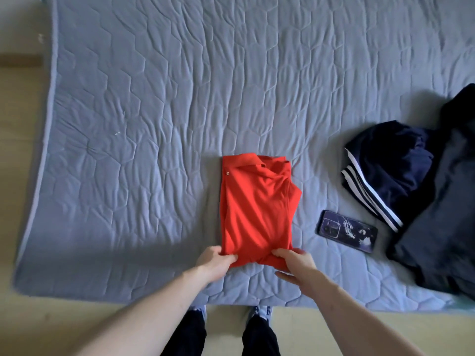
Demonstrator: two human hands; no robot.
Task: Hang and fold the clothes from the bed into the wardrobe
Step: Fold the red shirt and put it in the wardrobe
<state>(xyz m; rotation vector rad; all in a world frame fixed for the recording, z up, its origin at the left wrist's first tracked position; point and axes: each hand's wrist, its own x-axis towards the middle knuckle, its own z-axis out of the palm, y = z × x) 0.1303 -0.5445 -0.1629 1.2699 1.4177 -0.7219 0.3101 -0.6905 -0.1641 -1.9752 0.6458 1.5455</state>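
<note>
A red shirt (253, 201), folded into a narrow strip with its collar at the far end, lies on the blue-grey quilted bed (159, 104) near the front edge. My left hand (217, 262) pinches the shirt's near left corner. My right hand (295, 263) grips the near right corner, thumb on top of the cloth. To the right lies a dark navy garment with white stripes (385, 170), and a larger dark garment (442, 206) is heaped beside it at the right edge.
A phone in a dark patterned case (347, 231) lies on the bed between the red shirt and the dark clothes. The bed's front edge runs just before my feet (262, 310). Pale flooring (20, 176) shows on the left.
</note>
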